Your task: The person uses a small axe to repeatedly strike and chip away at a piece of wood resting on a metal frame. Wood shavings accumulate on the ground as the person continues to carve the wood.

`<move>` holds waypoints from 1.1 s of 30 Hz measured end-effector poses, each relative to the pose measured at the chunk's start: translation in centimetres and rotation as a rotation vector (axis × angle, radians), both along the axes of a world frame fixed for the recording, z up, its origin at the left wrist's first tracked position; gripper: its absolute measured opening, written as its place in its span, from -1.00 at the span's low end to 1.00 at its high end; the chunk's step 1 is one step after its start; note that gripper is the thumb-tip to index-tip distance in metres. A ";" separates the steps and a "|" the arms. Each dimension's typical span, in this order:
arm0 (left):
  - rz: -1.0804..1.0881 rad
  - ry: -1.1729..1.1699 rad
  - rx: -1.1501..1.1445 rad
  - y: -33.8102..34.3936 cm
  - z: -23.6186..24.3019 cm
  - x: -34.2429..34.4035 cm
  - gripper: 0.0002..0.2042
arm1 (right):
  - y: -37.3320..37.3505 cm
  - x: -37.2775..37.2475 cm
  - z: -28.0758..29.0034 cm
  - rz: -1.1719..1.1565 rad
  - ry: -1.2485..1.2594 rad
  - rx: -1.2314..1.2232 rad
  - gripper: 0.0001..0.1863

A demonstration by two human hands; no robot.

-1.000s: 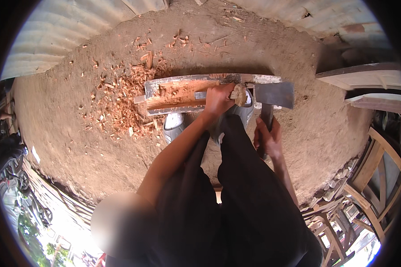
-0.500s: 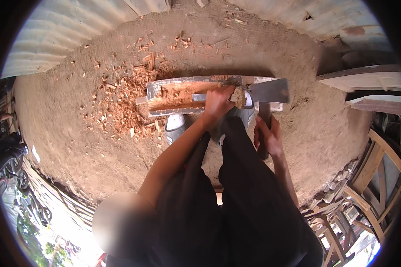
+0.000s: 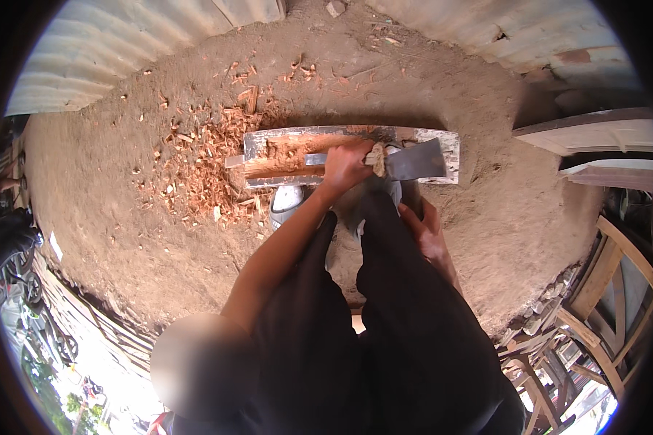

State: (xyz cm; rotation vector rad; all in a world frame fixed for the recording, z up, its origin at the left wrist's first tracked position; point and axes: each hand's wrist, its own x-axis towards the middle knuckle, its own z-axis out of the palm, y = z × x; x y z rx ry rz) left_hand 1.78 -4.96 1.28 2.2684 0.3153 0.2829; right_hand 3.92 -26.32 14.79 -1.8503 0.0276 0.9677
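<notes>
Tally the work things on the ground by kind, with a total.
Wooden block: 1
Stick: 1
Axe: 1
Heap of wood chips: 1
Shoe: 1
Total: 5

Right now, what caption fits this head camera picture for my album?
Left hand steadies a wooden stake on a plank; right hand grips an axe.

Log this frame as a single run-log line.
left hand: grips wooden piece on plank | right hand: holds axe | wood chips on dirt
</notes>
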 end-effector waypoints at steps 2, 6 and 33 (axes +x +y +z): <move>-0.117 -0.006 -0.058 1.2 0.0 -1.5 -0.77 | 0.2 -0.6 1.4 0.039 -0.088 -0.033 -0.64; -0.252 -0.048 0.030 4.2 2.3 -5.0 -0.68 | -2.3 -2.2 2.9 0.102 -0.256 -0.075 -0.74; 0.072 0.382 0.036 13.5 37.0 -7.0 -0.27 | -10.9 -4.2 30.7 -0.276 -0.496 0.127 -0.71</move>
